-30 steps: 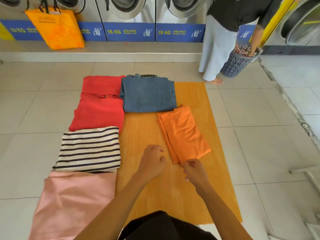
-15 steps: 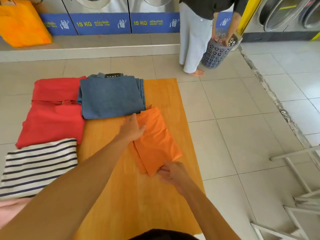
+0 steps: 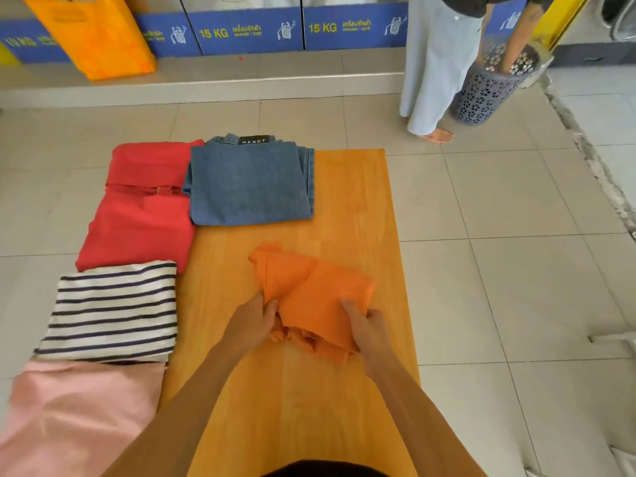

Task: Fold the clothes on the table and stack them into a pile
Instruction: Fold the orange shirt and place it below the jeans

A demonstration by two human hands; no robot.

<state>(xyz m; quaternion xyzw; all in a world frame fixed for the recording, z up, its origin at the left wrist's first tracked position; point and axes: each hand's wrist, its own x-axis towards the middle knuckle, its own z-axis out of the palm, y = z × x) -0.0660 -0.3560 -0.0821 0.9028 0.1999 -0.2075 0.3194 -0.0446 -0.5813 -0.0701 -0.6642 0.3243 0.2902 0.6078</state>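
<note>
An orange cloth (image 3: 316,294) lies doubled over in the middle of the wooden table (image 3: 354,208). My left hand (image 3: 253,321) grips its near left edge and my right hand (image 3: 366,328) grips its near right edge. Folded blue jeans (image 3: 249,184) rest at the table's far end. Down the left side lie a folded red garment (image 3: 141,215), a striped shirt (image 3: 113,311) and a pink garment (image 3: 79,418).
A person in pale trousers (image 3: 437,60) stands at the back right, reaching into a perforated laundry basket (image 3: 488,84). An orange bag (image 3: 93,36) sits on the step below the washing machines. Tiled floor surrounds the table; white metal bars (image 3: 612,339) lie at the right.
My left hand came back from the cloth's far end to its near edge, bringing the far half over. The orange cloth is now shorter and bunched between both hands.
</note>
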